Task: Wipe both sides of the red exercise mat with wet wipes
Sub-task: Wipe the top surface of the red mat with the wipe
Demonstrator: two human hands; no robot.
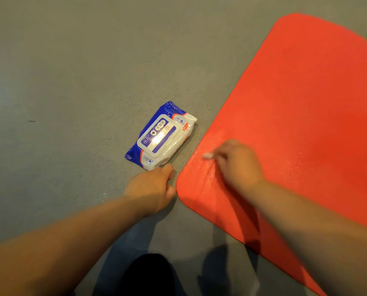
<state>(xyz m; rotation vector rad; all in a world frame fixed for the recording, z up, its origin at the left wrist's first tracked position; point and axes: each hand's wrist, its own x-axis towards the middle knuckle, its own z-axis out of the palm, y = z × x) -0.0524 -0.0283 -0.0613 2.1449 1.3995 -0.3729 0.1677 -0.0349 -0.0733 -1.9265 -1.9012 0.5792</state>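
The right hand curls its fingers round a wet wipe at the red exercise mat corner (left hand fingers: cannot tell); top side seemingly underway, underside left.

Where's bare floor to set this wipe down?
Bare grey floor lies left of and beyond the wipes pack. Crowded: the strip between pack and red mat, where the left hand rests; the right hand holds a wipe on the mat.
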